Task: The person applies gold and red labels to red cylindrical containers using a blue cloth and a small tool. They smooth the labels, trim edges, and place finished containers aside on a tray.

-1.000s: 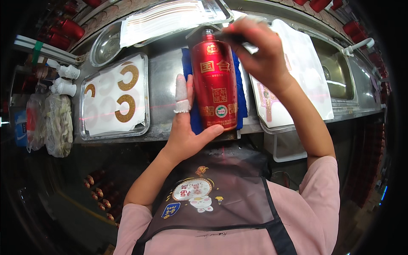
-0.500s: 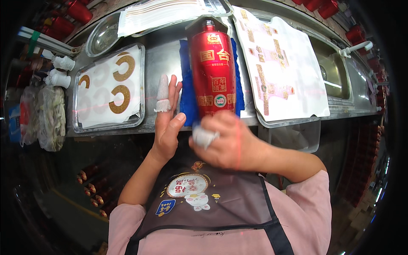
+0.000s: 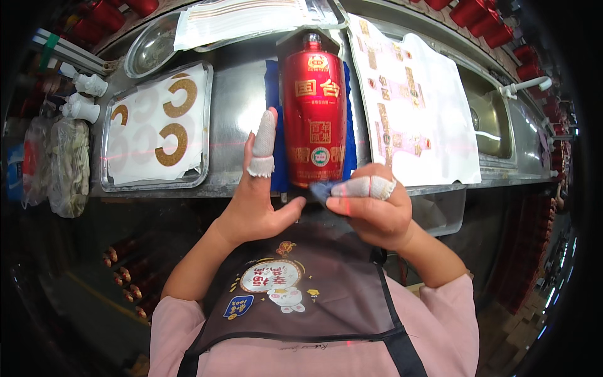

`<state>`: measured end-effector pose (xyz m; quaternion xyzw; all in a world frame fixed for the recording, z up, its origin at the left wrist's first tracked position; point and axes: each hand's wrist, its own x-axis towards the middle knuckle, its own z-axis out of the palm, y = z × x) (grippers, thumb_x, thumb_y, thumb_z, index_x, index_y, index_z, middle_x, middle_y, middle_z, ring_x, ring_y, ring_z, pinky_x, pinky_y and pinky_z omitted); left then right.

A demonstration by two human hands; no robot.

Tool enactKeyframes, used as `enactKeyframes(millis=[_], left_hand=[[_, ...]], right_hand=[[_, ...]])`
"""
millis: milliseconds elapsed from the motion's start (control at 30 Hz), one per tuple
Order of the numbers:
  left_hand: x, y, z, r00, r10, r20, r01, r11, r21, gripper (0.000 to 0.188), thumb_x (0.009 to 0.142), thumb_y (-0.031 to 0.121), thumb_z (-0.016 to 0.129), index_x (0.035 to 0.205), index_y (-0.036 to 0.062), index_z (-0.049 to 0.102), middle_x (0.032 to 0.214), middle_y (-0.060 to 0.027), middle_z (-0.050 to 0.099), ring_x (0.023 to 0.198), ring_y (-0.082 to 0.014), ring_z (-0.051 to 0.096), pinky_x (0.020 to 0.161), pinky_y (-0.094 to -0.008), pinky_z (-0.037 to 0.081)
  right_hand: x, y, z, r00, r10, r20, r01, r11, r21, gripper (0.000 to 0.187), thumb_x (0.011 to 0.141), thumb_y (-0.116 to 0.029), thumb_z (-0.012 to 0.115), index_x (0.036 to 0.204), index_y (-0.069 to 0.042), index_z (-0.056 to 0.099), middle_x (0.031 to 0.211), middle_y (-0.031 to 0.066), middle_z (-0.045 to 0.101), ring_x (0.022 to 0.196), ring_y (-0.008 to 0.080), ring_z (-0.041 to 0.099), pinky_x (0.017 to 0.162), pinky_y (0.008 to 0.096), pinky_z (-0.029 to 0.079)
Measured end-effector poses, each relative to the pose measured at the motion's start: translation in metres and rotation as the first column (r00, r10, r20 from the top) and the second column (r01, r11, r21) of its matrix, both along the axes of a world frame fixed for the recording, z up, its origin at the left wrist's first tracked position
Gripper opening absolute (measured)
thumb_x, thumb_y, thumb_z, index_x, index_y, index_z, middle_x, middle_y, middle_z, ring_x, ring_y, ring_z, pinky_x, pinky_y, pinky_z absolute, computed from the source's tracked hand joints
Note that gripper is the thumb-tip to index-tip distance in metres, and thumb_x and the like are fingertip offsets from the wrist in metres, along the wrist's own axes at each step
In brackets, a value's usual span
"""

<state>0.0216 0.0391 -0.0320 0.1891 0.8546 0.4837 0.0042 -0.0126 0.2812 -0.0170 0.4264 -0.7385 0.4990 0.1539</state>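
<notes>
A red bottle (image 3: 316, 138) with gold decoration lies on a blue cloth (image 3: 272, 85), its neck pointing away from me. My left hand (image 3: 251, 204) is open along the bottle's left side, with a white knitted cover on one finger and the thumb held out toward the base. I cannot tell whether its fingertips touch the bottle. Just right of the base, my right hand (image 3: 380, 210) is closed in a pinch, also with a white finger cover. Between its fingers is a small blue-grey piece (image 3: 321, 190), blurred, close against the bottle's near end; it looks like a bit of cloth.
On the left, a metal tray (image 3: 105, 147) carries a sheet with gold C-shaped decals; a metal bowl (image 3: 147, 53) stands behind it. To the right lie decal sheets (image 3: 449, 119) beside a sink (image 3: 502, 141). White strips (image 3: 242, 22) lie at the back.
My right hand has moved right and turned, uncovering the bottle's lower end and showing the blue-grey piece. My left hand has shifted right, closer to the bottle, with its thumb reaching farther inward.
</notes>
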Motion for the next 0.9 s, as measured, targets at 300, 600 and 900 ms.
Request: enactKeyframes(millis=[300, 600, 900], left_hand=[[-0.015, 0.031, 0.000, 0.968, 0.160, -0.193, -0.188, 0.972, -0.138, 0.106, 0.075, 0.034, 0.088, 0.153, -0.0009, 0.026, 0.156, -0.0231, 0.039, 0.139, -0.0432, 0.044, 0.123, -0.0594, 0.013], [-0.014, 0.026, -0.010, 0.979, 0.202, 0.016, -0.203, 0.976, 0.082, 0.123, 0.072, 0.024, 0.092, 0.160, -0.0033, 0.010, 0.160, -0.0270, 0.031, 0.144, -0.0389, 0.039, 0.121, -0.0464, 0.024], [-0.020, 0.012, -0.013, 0.994, 0.110, -0.011, -0.109, 0.973, -0.204, 0.124, 0.072, 0.040, 0.091, 0.159, -0.0054, 0.015, 0.164, -0.0283, 0.024, 0.155, -0.0374, 0.023, 0.123, -0.0553, -0.003]], right_hand=[[-0.118, -0.028, 0.004, 0.931, -0.365, 0.000, 0.363, 0.924, -0.119, 0.017, 0.082, -0.007, 0.076, 0.099, -0.006, 0.071, 0.088, 0.0104, 0.071, 0.082, 0.0261, 0.069, 0.075, 0.0340, 0.054], [0.027, -0.016, -0.030, 0.859, -0.311, 0.406, 0.354, 0.935, -0.034, 0.025, 0.080, -0.001, 0.082, 0.100, 0.000, 0.068, 0.091, 0.0112, 0.069, 0.081, 0.0199, 0.065, 0.075, 0.0291, 0.051], [0.009, -0.012, -0.014, 0.684, -0.428, 0.590, 0.635, 0.748, -0.194, 0.017, 0.088, -0.012, 0.078, 0.095, -0.001, 0.066, 0.085, 0.0079, 0.068, 0.078, 0.0154, 0.064, 0.070, 0.0295, 0.050]])
